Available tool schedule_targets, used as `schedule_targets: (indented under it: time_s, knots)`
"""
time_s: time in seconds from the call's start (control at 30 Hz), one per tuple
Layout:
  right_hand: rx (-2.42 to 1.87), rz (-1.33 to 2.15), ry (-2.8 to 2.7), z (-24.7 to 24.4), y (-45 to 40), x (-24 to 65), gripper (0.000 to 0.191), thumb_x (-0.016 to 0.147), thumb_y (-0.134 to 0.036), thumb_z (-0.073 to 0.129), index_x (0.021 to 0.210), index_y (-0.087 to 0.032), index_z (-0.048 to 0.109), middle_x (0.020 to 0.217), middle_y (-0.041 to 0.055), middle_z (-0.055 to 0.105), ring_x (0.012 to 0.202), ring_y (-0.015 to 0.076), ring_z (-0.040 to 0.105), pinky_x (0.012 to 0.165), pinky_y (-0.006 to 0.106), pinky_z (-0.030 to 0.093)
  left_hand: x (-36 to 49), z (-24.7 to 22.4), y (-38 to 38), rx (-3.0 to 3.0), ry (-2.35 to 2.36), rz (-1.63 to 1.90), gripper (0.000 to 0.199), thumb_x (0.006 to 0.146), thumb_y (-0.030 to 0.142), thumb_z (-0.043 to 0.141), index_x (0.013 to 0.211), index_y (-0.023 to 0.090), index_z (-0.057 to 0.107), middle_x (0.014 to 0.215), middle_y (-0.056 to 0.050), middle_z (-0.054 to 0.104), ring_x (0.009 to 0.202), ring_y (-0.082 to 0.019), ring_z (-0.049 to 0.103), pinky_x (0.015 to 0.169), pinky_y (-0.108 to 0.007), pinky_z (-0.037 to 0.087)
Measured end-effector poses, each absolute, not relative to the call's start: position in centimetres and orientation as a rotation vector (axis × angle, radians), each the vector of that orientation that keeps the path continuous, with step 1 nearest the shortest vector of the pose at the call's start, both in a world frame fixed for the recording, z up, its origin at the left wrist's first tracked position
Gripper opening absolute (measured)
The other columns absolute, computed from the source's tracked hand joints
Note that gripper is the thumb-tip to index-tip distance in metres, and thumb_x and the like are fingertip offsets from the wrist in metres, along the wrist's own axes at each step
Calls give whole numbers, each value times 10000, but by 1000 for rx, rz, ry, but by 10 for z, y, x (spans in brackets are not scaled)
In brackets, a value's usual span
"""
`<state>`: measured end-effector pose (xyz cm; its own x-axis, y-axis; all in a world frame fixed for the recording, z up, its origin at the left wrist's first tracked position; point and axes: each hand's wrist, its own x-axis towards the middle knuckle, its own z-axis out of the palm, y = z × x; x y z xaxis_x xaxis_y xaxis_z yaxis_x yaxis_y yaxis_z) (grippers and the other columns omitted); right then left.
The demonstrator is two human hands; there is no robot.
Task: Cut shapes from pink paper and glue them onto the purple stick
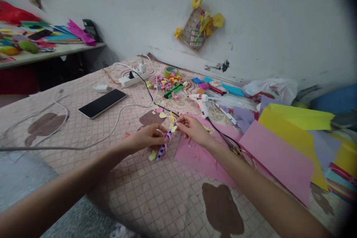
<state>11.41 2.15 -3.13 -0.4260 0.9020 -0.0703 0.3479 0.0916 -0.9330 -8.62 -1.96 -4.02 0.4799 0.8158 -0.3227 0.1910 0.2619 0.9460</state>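
Observation:
A narrow purple strip with dark spots (161, 152) and small pale yellow paper pieces along it lies slanted between my hands. My left hand (149, 135) is closed round its middle, fingertips pressed on it. At the strip's upper end, my right hand (192, 128) pinches close to a pale yellow paper piece (173, 128); what sits between its fingertips is too small to make out. Another yellow piece (152, 155) is beside the strip's lower end. Pink paper (200, 160) lies under my right wrist.
A white glue gun (203, 106) stands behind my right hand, its black cord running past scissors (240, 151). A phone (103, 103) and power strip (134, 79) are at left. Coloured sheets (279, 156) cover the right side; paper scraps (167, 81) and a green cutter (173, 91) lie behind.

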Motion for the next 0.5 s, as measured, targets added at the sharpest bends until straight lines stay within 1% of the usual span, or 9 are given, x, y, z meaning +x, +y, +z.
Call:
schedule_targets:
  time_s: [0.07, 0.2, 0.27, 0.37, 0.43, 0.5]
  knots:
    - [-1221, 1343, -1845, -31, 24, 114, 114, 811, -287, 510, 819, -179, 475, 672, -17, 564, 408, 55, 431, 365, 174, 337, -85, -41, -20, 1297, 999, 538, 406, 723, 402, 656, 977, 161, 452, 703, 22, 597, 496, -76, 518, 477, -199, 391]
    - [-1235, 1330, -1987, -29, 25, 116, 127, 815, -292, 498, 763, -179, 472, 590, -50, 469, 422, 70, 432, 384, 184, 326, -85, -37, -22, 1456, 1000, 483, 367, 760, 421, 606, 974, 170, 443, 710, 8, 616, 534, -110, 565, 493, -222, 431]
    - [-1222, 1311, -2034, -29, 24, 117, 118, 800, -270, 516, 738, -175, 484, 610, -41, 478, 460, 77, 440, 417, 193, 332, -88, -31, -25, 1648, 1064, 437, 330, 789, 417, 571, 977, 169, 462, 663, 11, 616, 520, -116, 563, 486, -220, 416]
    - [-1192, 1286, -2083, -30, 24, 118, 119, 776, -245, 549, 698, -170, 501, 630, -28, 500, 523, 89, 452, 477, 205, 340, -90, -19, -28, 1959, 1246, 455, 227, 836, 379, 506, 914, 167, 511, 611, 9, 608, 517, -113, 542, 490, -218, 372]
    - [-1184, 1275, -2110, -31, 24, 118, 123, 780, -250, 549, 697, -171, 505, 607, -31, 498, 523, 94, 448, 487, 211, 333, -88, -14, -29, 2080, 1318, 513, 222, 844, 382, 489, 893, 167, 519, 624, 2, 606, 544, -119, 542, 511, -229, 370]
    - [-1189, 1251, -2133, -31, 24, 116, 124, 792, -260, 537, 710, -172, 506, 592, -33, 493, 509, 96, 443, 480, 212, 325, -84, -14, -30, 2098, 1342, 556, 249, 824, 381, 519, 946, 164, 501, 685, -15, 622, 603, -135, 566, 540, -239, 388]
